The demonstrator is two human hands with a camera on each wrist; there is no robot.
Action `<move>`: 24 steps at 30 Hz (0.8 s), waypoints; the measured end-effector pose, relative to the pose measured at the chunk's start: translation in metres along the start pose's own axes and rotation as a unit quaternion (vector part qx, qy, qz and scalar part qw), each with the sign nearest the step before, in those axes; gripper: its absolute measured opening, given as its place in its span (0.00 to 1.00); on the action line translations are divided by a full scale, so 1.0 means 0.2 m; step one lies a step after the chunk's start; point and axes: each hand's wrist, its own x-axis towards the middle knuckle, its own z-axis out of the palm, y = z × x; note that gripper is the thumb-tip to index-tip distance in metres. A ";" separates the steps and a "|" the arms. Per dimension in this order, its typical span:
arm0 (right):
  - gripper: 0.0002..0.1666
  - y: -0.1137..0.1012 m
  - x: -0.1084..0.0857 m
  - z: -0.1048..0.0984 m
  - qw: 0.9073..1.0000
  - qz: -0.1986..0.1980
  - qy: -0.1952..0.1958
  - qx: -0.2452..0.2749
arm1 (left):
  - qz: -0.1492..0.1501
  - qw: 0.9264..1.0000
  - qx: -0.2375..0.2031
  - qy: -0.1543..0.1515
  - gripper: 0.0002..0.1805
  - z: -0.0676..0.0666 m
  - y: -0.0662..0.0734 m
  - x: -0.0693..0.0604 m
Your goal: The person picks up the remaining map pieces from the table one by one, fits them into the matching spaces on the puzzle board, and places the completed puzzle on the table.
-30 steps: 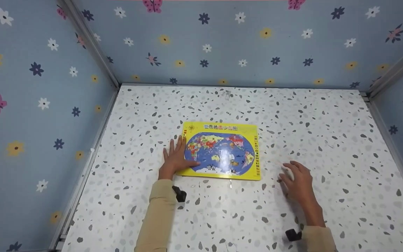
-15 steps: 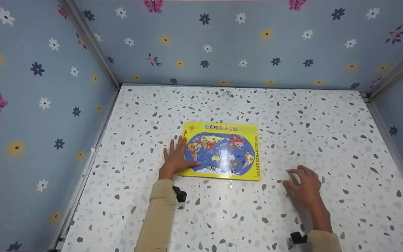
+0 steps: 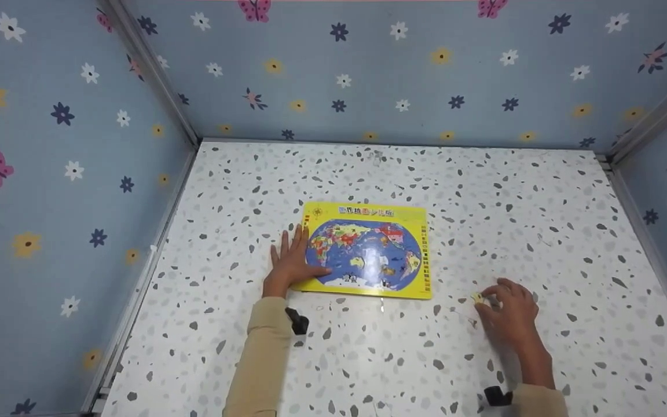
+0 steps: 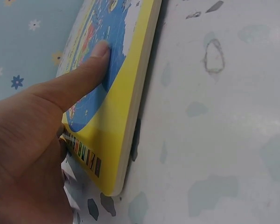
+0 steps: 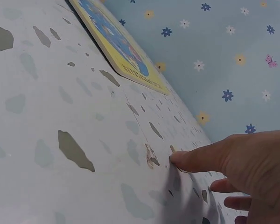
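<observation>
A yellow-bordered world map board [image 3: 368, 249] lies flat on the table, a blue map in its middle and a bright glare patch on it. Spread at its left edge, my left hand [image 3: 290, 266] rests the thumb on the lower left of the map. In the left wrist view the thumb [image 4: 86, 74] presses the map's face. To the right of the board, my right hand [image 3: 512, 313] pinches a small yellowish flat piece [image 3: 477, 297] between thumb and fingers, low over the table. Only a thin edge of the piece [image 5: 172, 149] shows in the right wrist view.
The white table [image 3: 391, 359] has a speckled grey stone pattern. Blue flowered panels stand behind it [image 3: 368, 69] and at its left side [image 3: 55, 220], with another at the right. A dark wrist device [image 3: 498, 396] sits by the right sleeve, another by the left.
My right hand has moved a little right and toward me, and its fingertips have closed on the small yellowish piece. The left hand and the map board have stayed put.
</observation>
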 end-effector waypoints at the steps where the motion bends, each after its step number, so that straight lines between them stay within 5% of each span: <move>1: 0.14 0.00 0.00 0.00 1.000 -0.001 0.003 0.003 | 0.000 1.000 0.000 0.000 0.67 0.00 0.00 0.00; 24: 0.14 -0.02 0.01 0.06 0.993 -0.060 0.092 0.038 | -0.007 1.000 0.001 -0.003 0.67 0.00 0.01 0.00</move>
